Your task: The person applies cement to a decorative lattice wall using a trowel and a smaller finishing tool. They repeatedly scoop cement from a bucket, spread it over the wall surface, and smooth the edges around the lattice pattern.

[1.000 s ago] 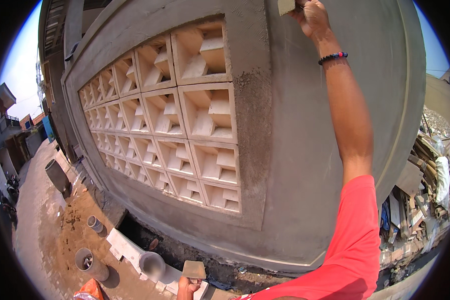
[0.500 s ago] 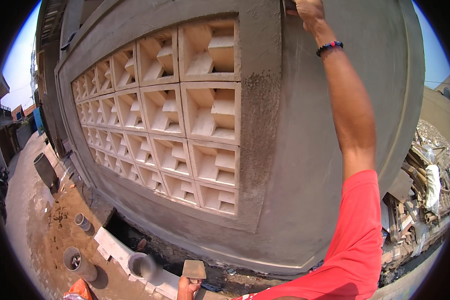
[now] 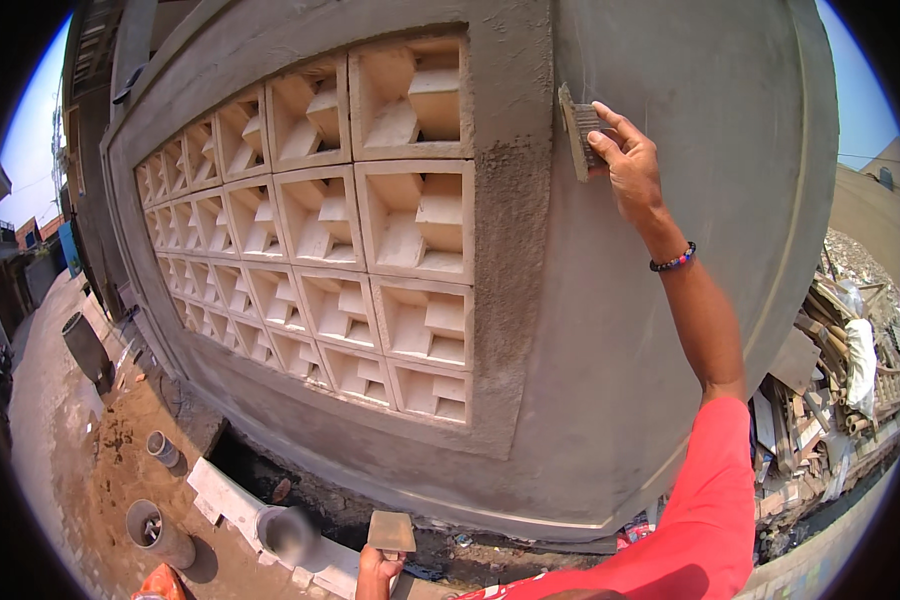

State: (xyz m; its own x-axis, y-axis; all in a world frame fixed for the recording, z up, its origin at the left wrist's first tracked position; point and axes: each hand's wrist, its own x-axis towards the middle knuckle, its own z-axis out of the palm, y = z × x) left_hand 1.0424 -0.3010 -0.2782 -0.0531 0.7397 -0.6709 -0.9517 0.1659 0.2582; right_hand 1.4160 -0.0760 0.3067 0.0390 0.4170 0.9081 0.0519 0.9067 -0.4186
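Observation:
My right hand (image 3: 630,175) grips a small plastering float (image 3: 580,140) with a ridged, cement-smeared back. Its edge is against or very near the grey plastered wall (image 3: 650,370), just right of the raised band of rougher, darker plaster (image 3: 515,240) beside the vent blocks (image 3: 415,225). Low at the bottom, my left hand (image 3: 373,573) is closed around a small flat rectangular board (image 3: 392,532), held well away from the wall's upper part. Whether the board has a handle is hidden by my fingers.
A drainage ditch (image 3: 350,525) runs along the wall's foot. White slabs (image 3: 225,495) lie beside it with a bucket (image 3: 286,533). More buckets (image 3: 160,535) and a tall dark cylinder (image 3: 87,345) stand on the sandy ground at left. Scrap wood and rubble (image 3: 820,390) are piled at right.
My right hand has come down along the wall from the top edge, bringing the float fully into view. My left hand with the board has hardly moved.

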